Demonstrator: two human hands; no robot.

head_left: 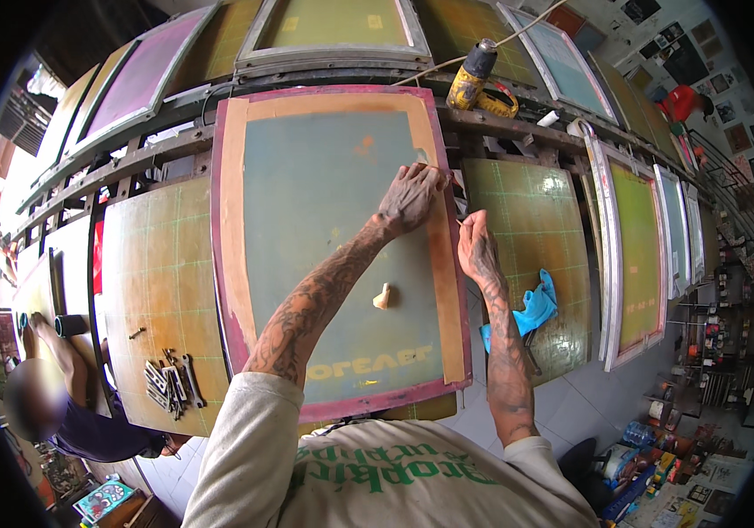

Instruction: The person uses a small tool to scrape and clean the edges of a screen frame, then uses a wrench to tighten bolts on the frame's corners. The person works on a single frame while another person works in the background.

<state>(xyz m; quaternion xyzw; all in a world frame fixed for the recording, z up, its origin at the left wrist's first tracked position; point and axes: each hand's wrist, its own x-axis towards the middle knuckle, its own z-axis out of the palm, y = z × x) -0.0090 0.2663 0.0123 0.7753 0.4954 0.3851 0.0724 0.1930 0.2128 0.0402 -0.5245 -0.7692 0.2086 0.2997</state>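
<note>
A large screen-printing frame (pixel 217 202) with a reddish border lies before me. Tan tape (pixel 234 176) lines the edges of its grey-green mesh (pixel 324 202). My left hand (pixel 414 198) reaches across to the upper right taped edge, its fingers curled down there; what they grip is hidden. Just outside the frame's right side, my right hand (pixel 477 245) is closed in a pinch, with a small thing at its fingertips that is too small to name. On the mesh lies a small cream-coloured crumpled piece (pixel 382 297).
Wrenches and bolts (pixel 174 383) lie on the left board (pixel 161 290). A crumpled blue glove or cloth (pixel 537 304) rests on the right board (pixel 526 229). A yellow-black power tool (pixel 472 75) stands behind the frame. More screens (pixel 333 53) line the back. Another person (pixel 69 387) is at far left.
</note>
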